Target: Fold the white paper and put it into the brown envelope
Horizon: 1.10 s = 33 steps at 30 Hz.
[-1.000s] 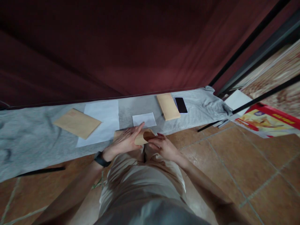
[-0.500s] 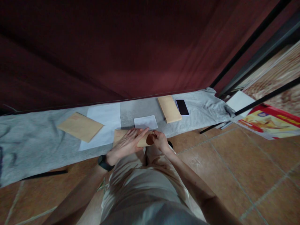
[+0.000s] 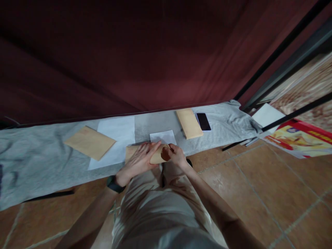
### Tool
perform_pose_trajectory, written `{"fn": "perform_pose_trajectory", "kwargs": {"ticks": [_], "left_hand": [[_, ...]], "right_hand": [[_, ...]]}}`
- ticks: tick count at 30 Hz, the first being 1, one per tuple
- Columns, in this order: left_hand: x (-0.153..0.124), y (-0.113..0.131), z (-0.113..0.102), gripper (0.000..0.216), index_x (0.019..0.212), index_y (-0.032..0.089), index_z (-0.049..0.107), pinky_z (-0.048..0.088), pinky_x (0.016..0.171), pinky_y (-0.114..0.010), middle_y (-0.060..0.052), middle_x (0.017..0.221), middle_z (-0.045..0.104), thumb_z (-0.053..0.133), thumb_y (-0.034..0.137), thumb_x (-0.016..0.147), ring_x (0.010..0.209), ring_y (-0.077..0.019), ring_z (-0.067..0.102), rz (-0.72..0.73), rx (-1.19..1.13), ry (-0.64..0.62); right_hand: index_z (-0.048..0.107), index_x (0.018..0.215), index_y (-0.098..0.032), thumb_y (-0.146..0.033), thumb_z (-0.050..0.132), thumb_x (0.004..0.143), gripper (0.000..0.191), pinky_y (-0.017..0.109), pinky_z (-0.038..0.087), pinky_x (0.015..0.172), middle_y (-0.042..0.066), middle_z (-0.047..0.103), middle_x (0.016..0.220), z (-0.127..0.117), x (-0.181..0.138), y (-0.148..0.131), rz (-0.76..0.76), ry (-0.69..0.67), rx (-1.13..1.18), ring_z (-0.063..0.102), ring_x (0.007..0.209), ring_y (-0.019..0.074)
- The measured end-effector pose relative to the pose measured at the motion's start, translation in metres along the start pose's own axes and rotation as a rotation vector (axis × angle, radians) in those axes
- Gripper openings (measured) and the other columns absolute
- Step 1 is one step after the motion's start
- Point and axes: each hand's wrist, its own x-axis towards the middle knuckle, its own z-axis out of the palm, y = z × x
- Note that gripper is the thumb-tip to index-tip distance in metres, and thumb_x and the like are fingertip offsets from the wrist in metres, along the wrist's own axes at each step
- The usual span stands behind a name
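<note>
A brown paper envelope (image 3: 157,158) lies at the front edge of the cloth-covered surface, just above my lap. My left hand (image 3: 143,160) rests flat across it, fingers stretched out, pressing it down. At its right end, my right hand (image 3: 178,156) pinches the edge, where the mouth gapes and shows a dark brown inside. My right fingertips are partly hidden there. Just behind the envelope lies a small white paper (image 3: 163,136). A second brown envelope (image 3: 90,142) lies to the left, partly over a large white sheet (image 3: 120,129).
A thick-looking brown envelope or packet (image 3: 190,123) lies right of the small paper, beside a phone (image 3: 203,121). Grey cloth (image 3: 225,117) covers the narrow surface. A dark red curtain (image 3: 145,69) hangs behind. At the right stand black bars and a red-yellow box (image 3: 298,136) above the tiled floor.
The envelope's mouth gapes slightly wider near my right fingers. Both hands stay almost in place, and the whole view has shifted a little.
</note>
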Motion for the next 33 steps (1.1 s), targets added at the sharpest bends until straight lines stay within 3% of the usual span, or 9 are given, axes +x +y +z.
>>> {"fn": "perform_pose_trajectory", "kwargs": {"ticks": [5, 9, 13, 18, 25, 29, 33], "left_hand": [[-0.003, -0.006, -0.009, 0.102, 0.165, 0.027, 0.009, 0.038, 0.116, -0.054, -0.016, 0.150, 0.050, 0.072, 0.042, 0.086, 0.138, -0.0382, 0.049, -0.030, 0.025, 0.050], [-0.005, -0.013, -0.005, 0.105, 0.165, 0.023, 0.006, 0.039, 0.114, -0.052, -0.017, 0.149, 0.050, 0.072, 0.039, 0.085, 0.135, -0.0378, 0.050, -0.040, 0.029, 0.046], [-0.003, -0.014, 0.004, 0.100, 0.165, 0.024, 0.009, 0.033, 0.118, -0.053, -0.016, 0.149, 0.050, 0.071, 0.036, 0.087, 0.137, -0.0361, 0.048, -0.017, 0.045, 0.028], [0.000, -0.014, 0.015, 0.099, 0.165, 0.026, 0.013, 0.032, 0.119, -0.050, -0.014, 0.149, 0.050, 0.072, 0.032, 0.086, 0.138, -0.0341, 0.046, -0.024, 0.068, 0.037], [0.001, -0.018, 0.026, 0.099, 0.165, 0.028, 0.015, 0.029, 0.119, -0.051, -0.014, 0.146, 0.053, 0.075, 0.034, 0.086, 0.136, -0.0327, 0.048, 0.008, 0.079, 0.022], [0.008, -0.022, 0.023, 0.098, 0.165, 0.028, 0.016, 0.029, 0.119, -0.050, -0.013, 0.143, 0.055, 0.074, 0.038, 0.087, 0.135, -0.0326, 0.050, -0.007, 0.051, 0.029], [0.017, -0.034, 0.013, 0.106, 0.165, 0.026, 0.011, 0.027, 0.119, -0.050, -0.015, 0.146, 0.052, 0.077, 0.040, 0.083, 0.136, -0.0332, 0.048, -0.027, 0.073, -0.005]], "right_hand": [[0.069, 0.108, -0.018, -0.045, 0.039, 0.102, 0.040, 0.029, 0.055, 0.082, 0.009, 0.074, 0.105, -0.009, 0.007, 0.009, -0.060, 0.071, 0.149, 0.069, 0.094, 0.0193], [0.068, 0.125, -0.018, -0.030, 0.044, 0.101, 0.036, 0.040, 0.049, 0.108, 0.013, 0.069, 0.130, -0.016, 0.014, 0.024, -0.225, 0.122, -0.109, 0.064, 0.120, 0.0232], [0.064, 0.135, -0.018, -0.018, 0.050, 0.097, 0.041, 0.050, 0.035, 0.122, 0.015, 0.057, 0.149, -0.009, 0.017, 0.044, -0.377, 0.008, -0.391, 0.048, 0.141, 0.0277], [0.063, 0.138, -0.021, -0.017, 0.051, 0.097, 0.043, 0.051, 0.037, 0.122, 0.013, 0.055, 0.150, 0.001, 0.016, 0.063, -0.368, 0.037, -0.469, 0.047, 0.142, 0.0280], [0.066, 0.131, -0.020, -0.023, 0.046, 0.099, 0.039, 0.050, 0.045, 0.115, 0.014, 0.060, 0.143, -0.008, 0.029, 0.058, -0.285, 0.222, -0.276, 0.054, 0.135, 0.0279], [0.068, 0.125, -0.022, -0.027, 0.044, 0.100, 0.035, 0.044, 0.050, 0.110, 0.011, 0.068, 0.128, -0.005, 0.028, 0.048, -0.288, 0.197, -0.129, 0.063, 0.121, 0.0236], [0.068, 0.123, -0.022, -0.027, 0.044, 0.099, 0.035, 0.042, 0.049, 0.110, 0.011, 0.065, 0.130, 0.003, 0.020, 0.047, -0.293, 0.192, -0.140, 0.060, 0.123, 0.0231]]}}
